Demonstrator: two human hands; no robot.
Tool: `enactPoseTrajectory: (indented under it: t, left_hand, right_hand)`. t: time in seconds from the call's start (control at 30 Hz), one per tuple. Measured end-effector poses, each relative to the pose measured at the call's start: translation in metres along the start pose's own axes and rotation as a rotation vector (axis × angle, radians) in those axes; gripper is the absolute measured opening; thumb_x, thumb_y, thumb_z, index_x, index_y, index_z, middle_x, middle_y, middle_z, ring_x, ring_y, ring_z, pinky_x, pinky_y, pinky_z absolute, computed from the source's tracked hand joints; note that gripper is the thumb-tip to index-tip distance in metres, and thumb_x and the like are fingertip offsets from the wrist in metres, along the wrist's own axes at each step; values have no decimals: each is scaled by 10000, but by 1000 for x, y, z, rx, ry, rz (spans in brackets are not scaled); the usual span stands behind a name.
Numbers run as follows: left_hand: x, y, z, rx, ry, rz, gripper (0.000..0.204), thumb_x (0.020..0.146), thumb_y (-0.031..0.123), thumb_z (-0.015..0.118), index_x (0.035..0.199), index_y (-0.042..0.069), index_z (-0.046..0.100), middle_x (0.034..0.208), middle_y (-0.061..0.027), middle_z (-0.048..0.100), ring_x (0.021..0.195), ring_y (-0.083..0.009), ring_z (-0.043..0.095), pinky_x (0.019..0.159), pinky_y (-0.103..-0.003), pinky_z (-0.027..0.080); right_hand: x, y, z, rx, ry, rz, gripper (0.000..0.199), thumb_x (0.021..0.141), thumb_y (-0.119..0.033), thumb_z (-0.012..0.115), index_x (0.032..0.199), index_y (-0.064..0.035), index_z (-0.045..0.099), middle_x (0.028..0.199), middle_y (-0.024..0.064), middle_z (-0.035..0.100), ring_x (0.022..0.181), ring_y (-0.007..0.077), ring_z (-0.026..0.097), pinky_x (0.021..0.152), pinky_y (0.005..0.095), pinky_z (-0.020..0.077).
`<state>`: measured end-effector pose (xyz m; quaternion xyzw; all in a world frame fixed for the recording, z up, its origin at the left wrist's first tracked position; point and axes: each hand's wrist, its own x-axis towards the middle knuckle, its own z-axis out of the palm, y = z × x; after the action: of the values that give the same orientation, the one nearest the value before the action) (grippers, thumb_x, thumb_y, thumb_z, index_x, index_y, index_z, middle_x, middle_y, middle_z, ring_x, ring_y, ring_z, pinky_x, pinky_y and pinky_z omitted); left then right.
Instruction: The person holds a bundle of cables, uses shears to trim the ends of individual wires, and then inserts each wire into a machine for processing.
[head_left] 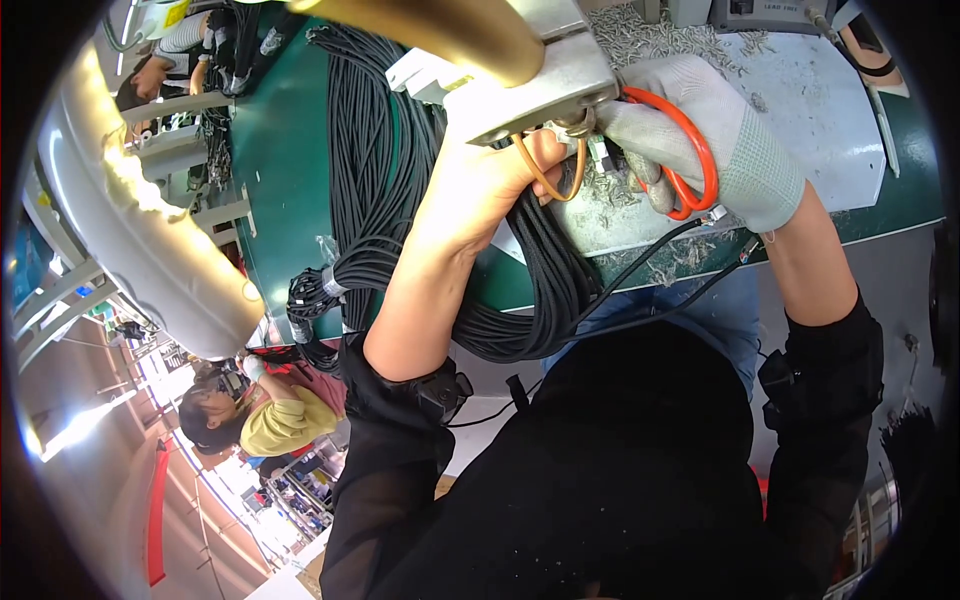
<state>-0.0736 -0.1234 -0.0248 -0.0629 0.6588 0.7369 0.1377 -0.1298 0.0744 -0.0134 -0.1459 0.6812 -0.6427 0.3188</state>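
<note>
Cables in bunches by two hands at a metal machine

The black cables [365,150] are thin, smooth and bendy. There are too many to count, but I see at least two big bunches. One lies on the green table [285,190], and one sags over its near edge, between the arms. Two loose cable ends [748,250] poke out near the right wrist, with tiny wires showing.

There is one machine [560,85], and both hands are up close to it. The left hand [508,172] is bare. Its fingers are bent and close together, partly hidden under the machine, so I cannot tell what they hold. The right hand [735,135] wears one pale glove. Its fingers curl in beside the machine, and I cannot tell if they grip anything.

One red tube [708,165] loops by the glove. One orange tube [578,180] hangs by the left fingers. Many little bits [690,45] lie on the white sheet [835,120].
</note>
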Motion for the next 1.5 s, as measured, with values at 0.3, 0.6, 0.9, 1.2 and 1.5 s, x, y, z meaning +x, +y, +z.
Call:
enactPoseTrajectory:
  t: [0.3,0.6,0.9,1.2,1.5]
  left_hand:
    - [1,-3,-3,-138,-47,-56,217,805,172,691,870,1,574,687,-44,562,537,-119,511,501,-236,411]
    - [-30,-4,17,-193,333,-61,139,866,142,589,881,14,538,689,-46,537,527,-121,490,528,-276,435]
    - [-97,-3,31,-359,-77,-72,160,853,44,575,993,-5,514,717,-56,551,570,-109,525,548,-267,458]
    - [-109,11,73,-2,-115,-49,268,762,-27,638,1000,0,516,781,-49,561,621,-74,537,538,-219,438]
    - [-108,12,83,409,-21,267,297,717,-74,654,979,-13,529,916,-48,585,718,-93,574,608,-223,454]
  right_hand:
    - [2,7,1,11,-30,-4,280,851,-241,573,706,-5,537,517,39,504,425,101,521,383,237,401]
    - [-33,11,-3,9,11,-40,238,846,-208,564,731,-4,526,525,38,511,412,100,507,400,238,408]
    - [-99,16,-5,-853,369,-256,245,831,-245,583,770,-9,561,510,55,519,444,124,541,427,252,429]
    - [-110,-31,11,136,-170,190,128,800,-119,539,816,-2,589,545,35,547,415,89,487,413,214,395]
    - [-133,-17,6,-575,107,-461,150,695,-80,629,807,-3,566,526,90,461,414,146,459,439,255,377]
